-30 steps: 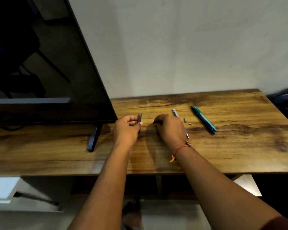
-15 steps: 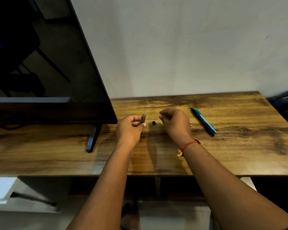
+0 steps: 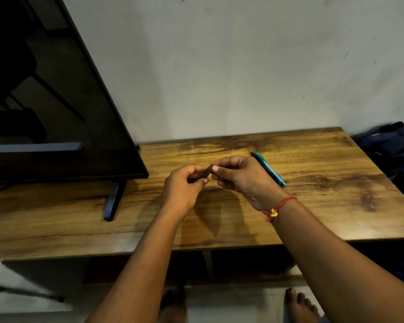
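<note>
Centre frame, above the tabletop (image 3: 313,206): L hand (image 3: 184,183) grip pinched a small dark piece (image 3: 207,171); R hand (image 3: 240,176) had lifted off the wood and its grip pinched the piece's other end (prob. fitting pen parts together).

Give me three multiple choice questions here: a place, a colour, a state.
1. Where is the teal plastic pen? A in a cup; B on the brown wooden table beyond the right hand; C on a chair.
2. The thread bracelet on the right wrist is: A blue; B green; C red.
3. The small dark flat piece is: A pinched in the left hand; B lying on the table; C in a box.
Answers: B, pen lies on tabletop; C, the thread shows red; A, left fingertips grip it.
</note>
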